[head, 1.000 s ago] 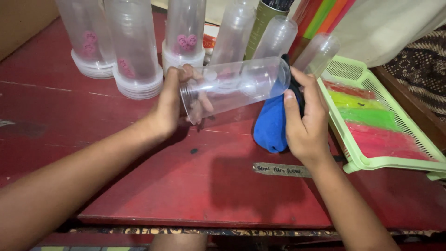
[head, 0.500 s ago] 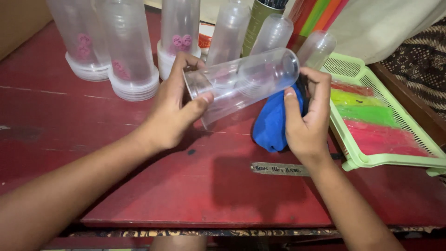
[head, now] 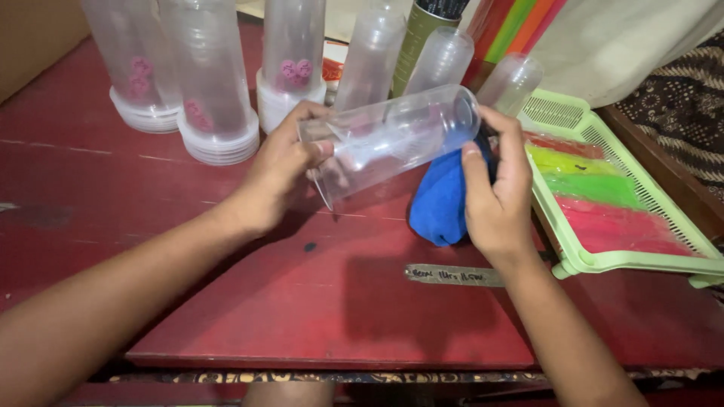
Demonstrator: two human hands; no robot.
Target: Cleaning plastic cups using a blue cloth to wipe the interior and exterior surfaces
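A clear plastic cup lies sideways in the air above the red table, its open mouth toward the left. My left hand grips the cup's rim, thumb over the edge. My right hand holds a bunched blue cloth pressed against the cup's closed bottom end.
Stacks of clear plastic cups stand upside down along the back, some with pink heart marks. A light green mesh tray with green, pink and red sheets sits at the right. A strip of tape is stuck on the table.
The cup has tilted so its bottom end points up to the right, and my left hand has turned round the rim. The right hand and cloth stayed at the bottom end.
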